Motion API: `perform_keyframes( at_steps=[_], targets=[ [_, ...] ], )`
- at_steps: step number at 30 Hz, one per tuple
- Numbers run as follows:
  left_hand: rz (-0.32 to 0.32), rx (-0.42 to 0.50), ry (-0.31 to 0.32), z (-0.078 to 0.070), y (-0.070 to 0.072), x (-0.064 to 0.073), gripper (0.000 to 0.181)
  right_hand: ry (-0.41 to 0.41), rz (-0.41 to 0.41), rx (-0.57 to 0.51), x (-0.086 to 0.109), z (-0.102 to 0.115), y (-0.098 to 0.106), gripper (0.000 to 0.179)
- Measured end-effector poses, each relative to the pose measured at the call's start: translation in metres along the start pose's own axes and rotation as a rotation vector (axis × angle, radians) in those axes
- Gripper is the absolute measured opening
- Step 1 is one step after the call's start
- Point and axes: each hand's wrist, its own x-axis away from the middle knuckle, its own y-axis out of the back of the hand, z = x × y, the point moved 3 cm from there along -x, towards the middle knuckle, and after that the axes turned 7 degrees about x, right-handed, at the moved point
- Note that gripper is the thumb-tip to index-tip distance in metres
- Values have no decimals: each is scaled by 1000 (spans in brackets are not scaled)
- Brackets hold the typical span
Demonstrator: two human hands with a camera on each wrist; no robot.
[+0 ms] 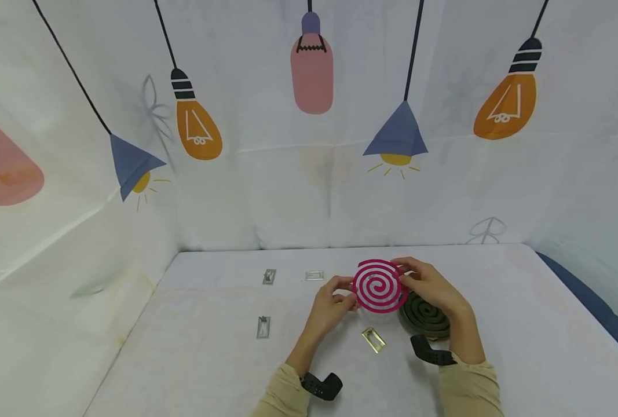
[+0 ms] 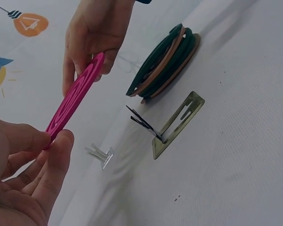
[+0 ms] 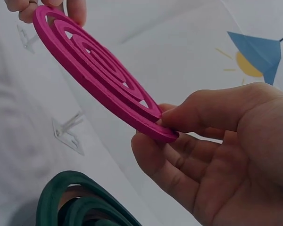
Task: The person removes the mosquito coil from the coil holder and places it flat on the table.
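A pink mosquito coil [image 1: 377, 286] is held up above the table between both hands. My left hand [image 1: 325, 310] pinches its left edge between thumb and fingers, plain in the left wrist view on the coil [image 2: 75, 101]. On the opposite edge my right hand [image 1: 436, 286] pinches it, thumb on one face and fingers on the other [image 3: 212, 150]. Below and right lies a stack of green and brown coils [image 1: 425, 317], partly hidden by the right arm. Nearer the person is a gold metal coil stand [image 2: 159, 149] with its prongs bent up.
Silver metal stands lie on the white table [image 1: 199, 359]: one at the back left [image 1: 269, 277], another beside it [image 1: 314, 275], a third nearer [image 1: 263, 327]. A white cloth with printed lamps [image 1: 397, 133] hangs behind. Black wrist bands [image 1: 323, 387] sit on both arms.
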Motion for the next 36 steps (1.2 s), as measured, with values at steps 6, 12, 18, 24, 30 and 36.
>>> perform_keyframes(
  at_steps=[6, 12, 18, 24, 30, 36],
  targets=[
    [10, 7, -15, 0, -5, -2, 34, -2, -1, 6, 4, -3, 5, 38],
    [18, 7, -26, 1, -12, -4, 35, -32, -7, 13, 7, -5, 10, 38],
    [44, 7, -37, -5, -20, -1, 35, -45, -15, 9, 9, -8, 13, 38],
    [53, -40, -68, -23, -26, 8, 33, -50, -16, 7, 11, -15, 15, 38],
    [70, -92, -83, -27, -28, 11, 34, -58, -20, -6, 13, -20, 16, 37],
    [118, -103, -53, -28, -30, 12, 36, -59, -30, -23, 15, -23, 19, 37]
  ],
)
